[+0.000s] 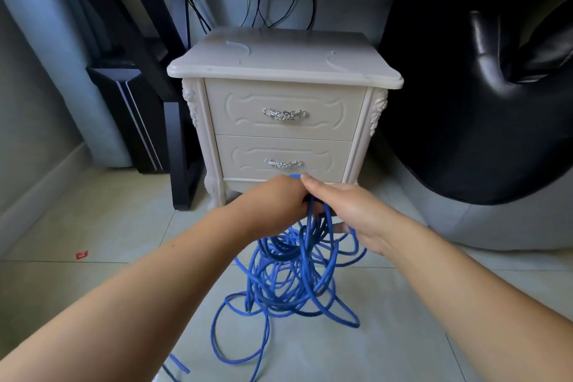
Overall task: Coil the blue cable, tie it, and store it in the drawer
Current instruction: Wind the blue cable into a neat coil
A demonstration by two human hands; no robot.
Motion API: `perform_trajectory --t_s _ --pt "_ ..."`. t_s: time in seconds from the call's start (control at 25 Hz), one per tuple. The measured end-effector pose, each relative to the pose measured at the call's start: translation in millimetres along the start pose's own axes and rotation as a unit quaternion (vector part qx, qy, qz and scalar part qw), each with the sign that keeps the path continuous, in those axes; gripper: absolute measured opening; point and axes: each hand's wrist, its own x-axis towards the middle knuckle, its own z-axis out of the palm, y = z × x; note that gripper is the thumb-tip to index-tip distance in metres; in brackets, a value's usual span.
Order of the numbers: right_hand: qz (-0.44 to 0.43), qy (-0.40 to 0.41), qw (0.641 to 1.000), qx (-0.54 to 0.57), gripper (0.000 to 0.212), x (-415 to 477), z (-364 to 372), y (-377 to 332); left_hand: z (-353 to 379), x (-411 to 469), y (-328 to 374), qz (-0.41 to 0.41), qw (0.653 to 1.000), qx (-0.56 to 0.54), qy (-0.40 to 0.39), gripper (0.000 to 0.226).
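The blue cable hangs in several loose loops from both hands down to the tiled floor, with slack strands trailing toward me. My left hand grips the top of the bundle, fingers curled around it. My right hand holds the same bundle from the right, thumb on top and fingers wrapped under the strands. Both hands are just in front of the white nightstand. Its upper drawer and lower drawer are both closed, each with a silver handle.
A black leather chair stands right of the nightstand on a grey base. Black desk legs and a dark case stand to the left. Black wires hang behind the nightstand. A small red scrap lies on the floor at left.
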Motion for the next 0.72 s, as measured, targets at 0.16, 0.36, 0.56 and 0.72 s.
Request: perform_trajectory --t_s 0.16,0.36,0.56,0.72 --pt "0.046 0.096 0.977 0.183 0.015 15 2 5 -11 0 -4 -0.010 0.999 0.034 0.035 0.028" --pt "0.089 0.207 0.959 0.174 0.020 34 -34 27 -62 -17 -23 -0.012 0.966 -0.124 0.225 0.028" --pt "-0.076 0.115 0.990 0.022 0.062 27 -37 0 -70 -28 -29 0.014 0.951 -0.215 0.222 0.027" --pt "-0.153 -0.057 0.981 0.101 0.050 14 -14 -24 -69 -28 -16 0.030 0.952 -0.188 0.241 0.024"
